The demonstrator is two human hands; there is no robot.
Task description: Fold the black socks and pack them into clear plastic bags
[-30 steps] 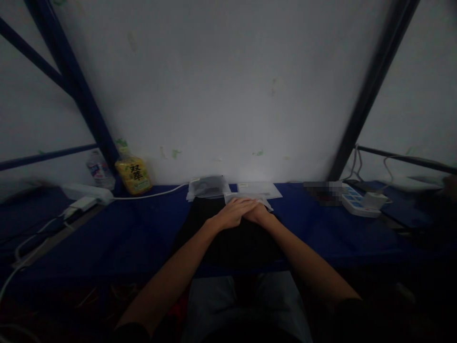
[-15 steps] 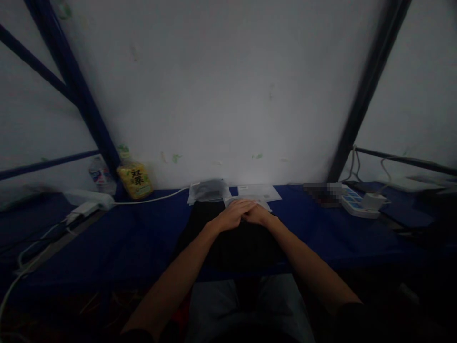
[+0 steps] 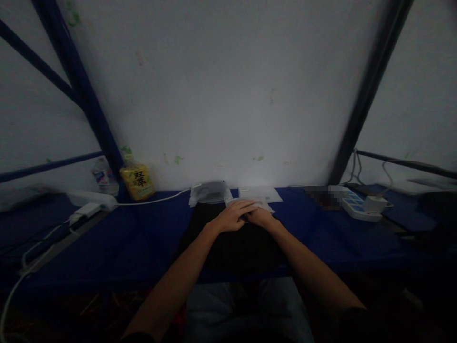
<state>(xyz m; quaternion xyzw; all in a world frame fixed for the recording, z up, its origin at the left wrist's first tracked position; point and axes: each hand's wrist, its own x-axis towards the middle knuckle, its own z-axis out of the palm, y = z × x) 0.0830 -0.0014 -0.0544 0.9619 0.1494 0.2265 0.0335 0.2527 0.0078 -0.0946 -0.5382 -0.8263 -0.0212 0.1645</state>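
My left hand lies palm down with its fingers stretched out, their tips reaching over the knuckles of my right hand. The fingers of my right hand are mostly hidden beneath the left, so their pose does not show. Both hands rest at the far edge of a black folded cloth, perhaps a garment. Just beyond them a thin whitish plastic bag lies partly under the fingers. Whether either hand grips the bag or the cloth cannot be made out in the dim light.
A dark item in clear plastic and a flat white packet lie by the wall. At left are a yellow bag, a clear bottle and a white cable. A power strip sits right on the blue table.
My hands stay together in the same place on the cloth. The whole view has shifted slightly; hands and cloth look otherwise unchanged.
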